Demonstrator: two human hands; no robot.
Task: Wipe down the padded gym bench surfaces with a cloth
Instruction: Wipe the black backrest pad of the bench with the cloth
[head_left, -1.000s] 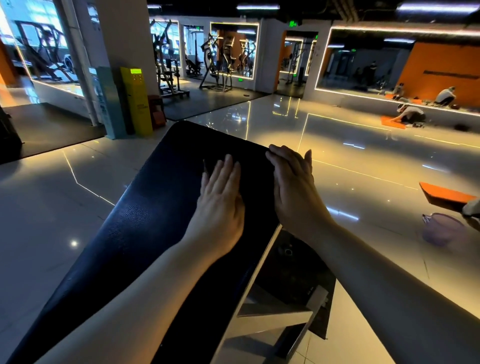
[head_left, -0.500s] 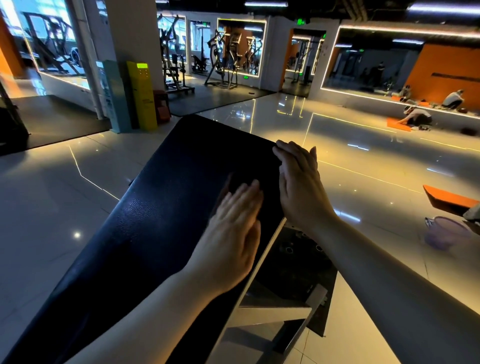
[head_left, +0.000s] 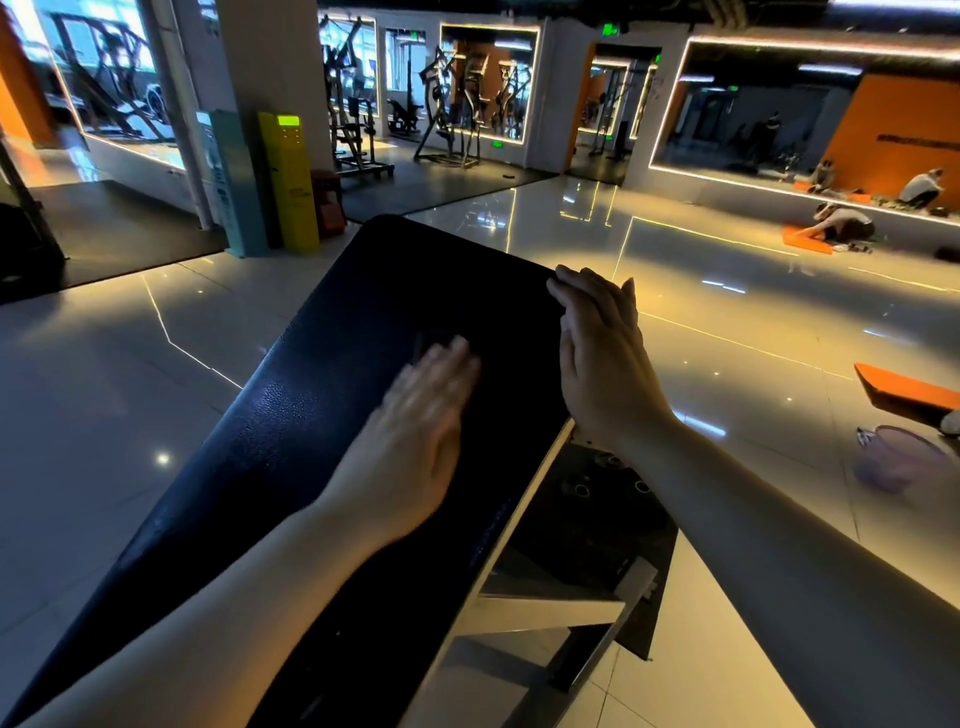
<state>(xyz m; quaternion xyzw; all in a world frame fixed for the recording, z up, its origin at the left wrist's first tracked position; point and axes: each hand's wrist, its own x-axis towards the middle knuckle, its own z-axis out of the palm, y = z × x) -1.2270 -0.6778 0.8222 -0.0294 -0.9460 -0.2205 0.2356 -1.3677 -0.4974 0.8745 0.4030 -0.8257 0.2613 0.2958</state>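
Note:
A black padded bench (head_left: 322, 415) slopes away from me through the middle of the view. My left hand (head_left: 410, 447) lies flat on the pad with fingers together, blurred by motion. A dark cloth edge (head_left: 423, 340) peeks out just past its fingertips; the rest of the cloth is hidden under the palm. My right hand (head_left: 602, 364) holds the pad's right edge near its far end, fingers laid over the top.
The bench's metal frame (head_left: 545, 608) and dark base plate sit below the pad on the right. A purple basin (head_left: 898, 462) and an orange mat (head_left: 904, 389) lie on the glossy floor at right. A yellow kiosk (head_left: 291, 182) and gym machines (head_left: 457, 114) stand beyond. People (head_left: 841, 223) crouch far right.
My left hand has slid back toward me along the pad and then a little to the left, with the cloth under it. My right hand has kept its hold on the edge.

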